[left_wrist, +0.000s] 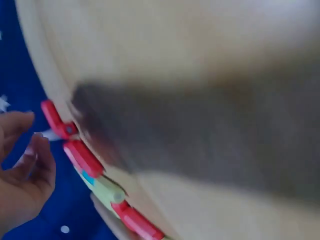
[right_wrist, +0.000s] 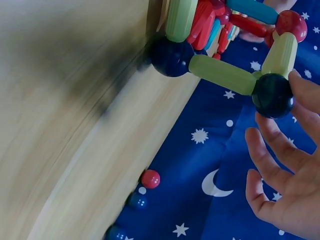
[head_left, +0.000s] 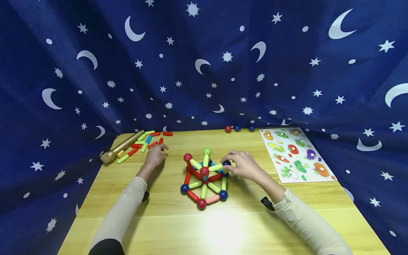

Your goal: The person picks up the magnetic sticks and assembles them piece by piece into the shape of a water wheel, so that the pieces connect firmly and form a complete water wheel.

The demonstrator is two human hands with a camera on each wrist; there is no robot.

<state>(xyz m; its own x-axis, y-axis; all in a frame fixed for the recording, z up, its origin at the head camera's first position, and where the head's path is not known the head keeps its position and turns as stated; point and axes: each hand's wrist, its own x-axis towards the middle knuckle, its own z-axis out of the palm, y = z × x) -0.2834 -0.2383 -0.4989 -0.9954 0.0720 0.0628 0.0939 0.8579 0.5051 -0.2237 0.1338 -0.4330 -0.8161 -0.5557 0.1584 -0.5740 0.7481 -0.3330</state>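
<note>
A wheel-shaped structure of magnetic rods and balls (head_left: 204, 191) stands mid-table, with uprights and upper rods joined at a raised red ball (head_left: 204, 171). At its right side my right hand (head_left: 243, 164) pinches a dark blue ball (right_wrist: 273, 95) between thumb and finger. Pale green rods (right_wrist: 222, 75) run from that ball, and its other fingers spread loosely beside it. My left hand (head_left: 154, 156) reaches over the near edge of a pile of loose rods, its fingers bent loosely and apart. Close to those fingertips lie red rods (left_wrist: 83, 157); nothing shows between them.
Behind the left hand, a gold-coloured hammer-like stick (head_left: 122, 146) lies beside the loose green, red and blue rods (head_left: 140, 142). A red ball (head_left: 228, 129) and two blue balls (head_left: 237, 128) sit at the back edge. The vegetable puzzle board (head_left: 294, 156) lies at right.
</note>
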